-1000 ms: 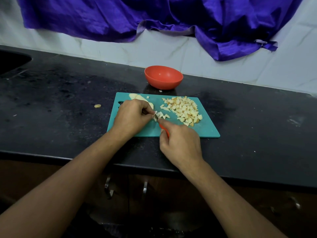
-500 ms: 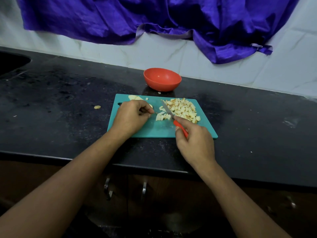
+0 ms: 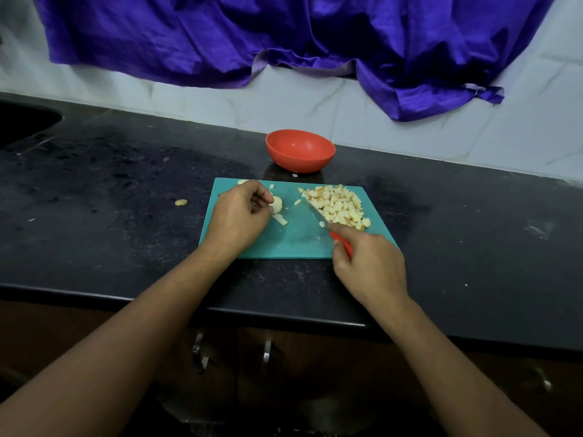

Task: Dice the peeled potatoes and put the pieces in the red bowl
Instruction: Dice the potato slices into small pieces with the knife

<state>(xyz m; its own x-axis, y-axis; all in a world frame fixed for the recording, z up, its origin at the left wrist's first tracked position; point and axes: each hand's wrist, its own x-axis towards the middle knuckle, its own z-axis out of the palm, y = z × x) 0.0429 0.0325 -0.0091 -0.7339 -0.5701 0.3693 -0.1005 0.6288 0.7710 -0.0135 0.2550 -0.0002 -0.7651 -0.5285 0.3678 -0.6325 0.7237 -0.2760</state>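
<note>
The left hand (image 3: 238, 212) pinches the uncut potato piece (image 3: 277, 204) near the cutting board's (image 3: 284, 244) far left corner. Just right of it, the right hand (image 3: 369, 263) grips the knife (image 3: 315, 215), blade slanted against the diced pile (image 3: 336, 205). The red bowl (image 3: 299, 149) stands beyond the far edge.

One red bowl (image 3: 300, 151), one teal board (image 3: 293, 244), one knife (image 3: 317, 214), one diced-potato heap (image 3: 336, 203).
</note>
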